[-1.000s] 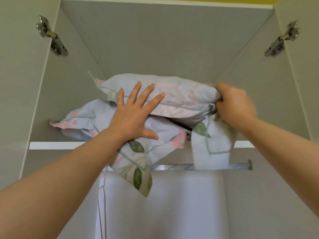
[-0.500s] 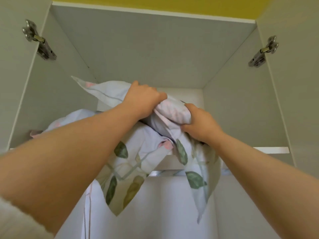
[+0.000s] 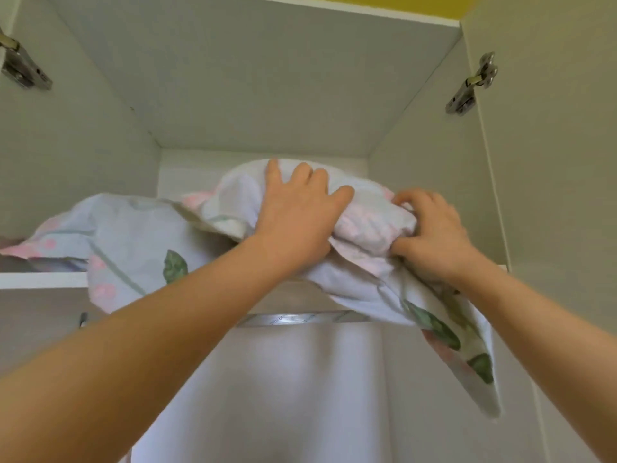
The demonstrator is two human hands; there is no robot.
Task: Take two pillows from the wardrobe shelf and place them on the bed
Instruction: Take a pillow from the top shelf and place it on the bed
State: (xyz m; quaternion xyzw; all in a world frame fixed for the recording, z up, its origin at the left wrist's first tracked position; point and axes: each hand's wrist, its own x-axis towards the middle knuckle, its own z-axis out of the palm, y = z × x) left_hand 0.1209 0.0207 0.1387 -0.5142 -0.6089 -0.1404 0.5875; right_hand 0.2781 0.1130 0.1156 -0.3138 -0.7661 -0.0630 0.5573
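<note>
My left hand (image 3: 297, 212) and right hand (image 3: 430, 235) both clutch the upper pillow (image 3: 367, 225) at the shelf (image 3: 40, 280) edge. A second pillow (image 3: 127, 235) lies left, overhanging. Open space above; two hinges (image 3: 470, 85).

Above the shelf (image 3: 40, 280), the compartment's upper half is open. The pillows (image 3: 133, 235) occupy the shelf's left and centre. Below the shelf, a rail (image 3: 290, 319) spans the opening.
</note>
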